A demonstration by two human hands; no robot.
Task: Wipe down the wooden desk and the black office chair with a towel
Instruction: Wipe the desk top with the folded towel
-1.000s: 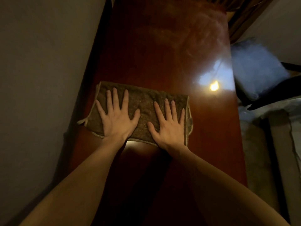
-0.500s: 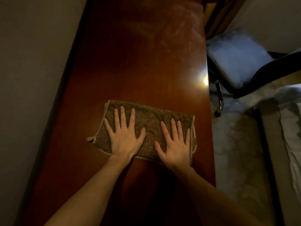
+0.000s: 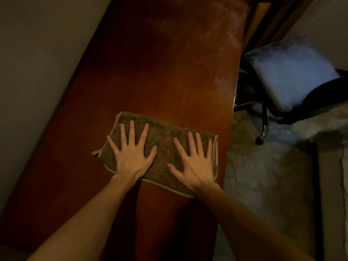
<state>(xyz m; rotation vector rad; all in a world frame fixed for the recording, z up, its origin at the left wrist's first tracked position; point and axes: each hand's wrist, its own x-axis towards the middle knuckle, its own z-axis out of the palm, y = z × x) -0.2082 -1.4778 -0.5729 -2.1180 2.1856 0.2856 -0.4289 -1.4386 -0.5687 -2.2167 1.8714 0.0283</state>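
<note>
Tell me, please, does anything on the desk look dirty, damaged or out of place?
Yes. The far part of the desk shows pale, dusty smears near its right edge, seemingly not wiped yet. The towel lies flat under both hands, and nothing looks spilled or damaged.

left hand (image 3: 132,156) flat, right hand (image 3: 195,162) splayed
</note>
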